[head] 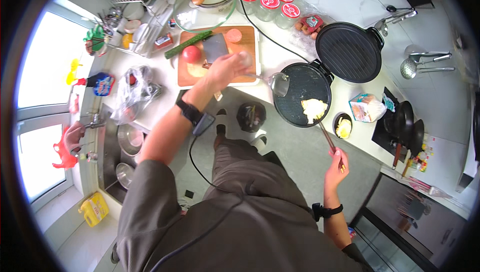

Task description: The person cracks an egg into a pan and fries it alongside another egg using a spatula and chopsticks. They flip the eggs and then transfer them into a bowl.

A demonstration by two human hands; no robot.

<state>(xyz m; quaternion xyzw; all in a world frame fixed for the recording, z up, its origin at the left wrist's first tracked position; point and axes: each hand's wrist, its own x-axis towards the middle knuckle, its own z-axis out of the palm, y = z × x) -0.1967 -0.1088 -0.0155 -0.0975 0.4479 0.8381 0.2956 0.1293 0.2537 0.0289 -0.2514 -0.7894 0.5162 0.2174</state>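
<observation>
My left hand [227,68] is blurred above the cutting board [243,48], its fingers around the handle of a metal turner [279,84]. The turner's blade is over the left rim of a round black electric griddle [296,80]. A pale, blurred shape shows at the fingertips; I cannot tell what it is. My right hand [338,165] grips brown chopsticks [327,136], their tips at the lower edge of a cooked egg piece [314,110] in the griddle. On the board lie a cleaver [216,48], a cucumber [185,46], a tomato [191,54] and a round pink slice [234,35].
The ridged griddle lid [350,52] stands open behind. Right of the griddle are a small dark dish [343,125] with egg and a bread bag [365,107]. Glass jars [268,7] and a glass bowl [205,5] line the back. A black cord [270,38] crosses the counter.
</observation>
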